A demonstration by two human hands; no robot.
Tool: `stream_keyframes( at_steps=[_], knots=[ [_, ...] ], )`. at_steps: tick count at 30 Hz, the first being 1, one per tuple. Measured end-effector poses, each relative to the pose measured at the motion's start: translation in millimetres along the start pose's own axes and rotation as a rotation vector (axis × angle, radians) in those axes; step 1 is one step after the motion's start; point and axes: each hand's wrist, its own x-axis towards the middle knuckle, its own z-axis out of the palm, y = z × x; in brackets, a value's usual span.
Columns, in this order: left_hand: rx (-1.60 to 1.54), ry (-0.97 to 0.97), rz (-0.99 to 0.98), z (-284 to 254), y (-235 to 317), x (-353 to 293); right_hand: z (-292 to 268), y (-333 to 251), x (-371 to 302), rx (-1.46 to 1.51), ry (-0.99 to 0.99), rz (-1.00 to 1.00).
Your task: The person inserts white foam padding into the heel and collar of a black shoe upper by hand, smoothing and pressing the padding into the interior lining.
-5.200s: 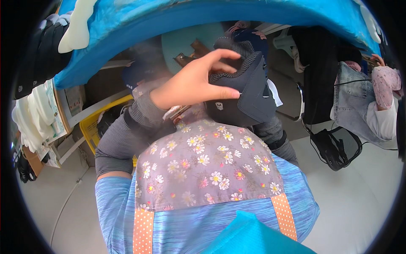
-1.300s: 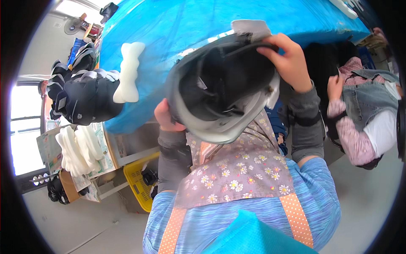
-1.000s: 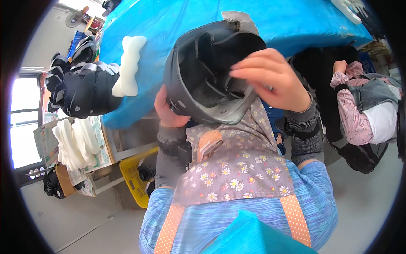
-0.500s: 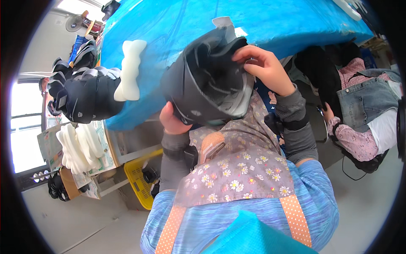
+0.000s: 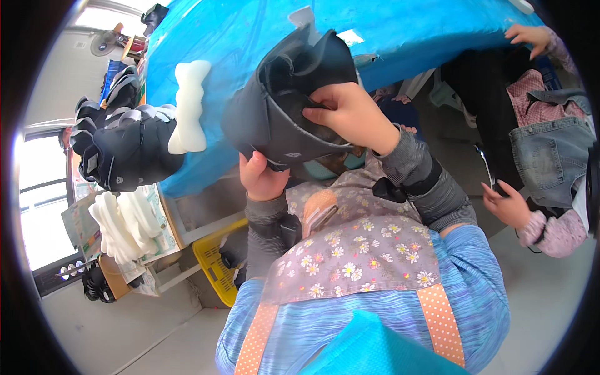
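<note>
A black, soft, bag-like fabric piece (image 5: 247,119) with a thin pale line along its edge and a small light mark hangs over my lap at the table's edge. My left hand (image 5: 262,179) grips its lower left side, thumb outside, other fingers partly hidden. My right hand (image 5: 357,117) is closed at the near edge of its opening, thumb and forefinger pinching the rim. A pale grey tab (image 5: 302,17) sticks up at its far end. Underneath, a greenish-grey part shows above my flowered apron (image 5: 350,250).
The blue-covered table (image 5: 219,37) carries a wavy white foam piece (image 5: 189,106) and a stack of similar black pieces (image 5: 128,147). More white foam pieces (image 5: 125,222) lie at left, above a yellow basket (image 5: 215,265). At right, a co-worker's hand (image 5: 509,206) is near a slim metal tool (image 5: 486,165).
The black piece has tipped and shifted left, its opening facing away more. My right hand has come down and left along the rim. The co-worker's other hand has appeared at upper right.
</note>
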Motion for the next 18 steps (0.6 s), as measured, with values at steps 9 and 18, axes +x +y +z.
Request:
stream_keyframes(
  at_steps=[9, 18],
  knots=[
    [0.009, 0.27, 0.023, -17.0, 6.8, 9.3, -12.6, 25.3, 24.4, 0.414, -0.308, -0.022],
    [-0.088, 0.25, -0.034, -27.5, 0.9, 14.9, -10.8, 5.1, 25.7, -0.037, -0.355, -0.105]
  ],
)
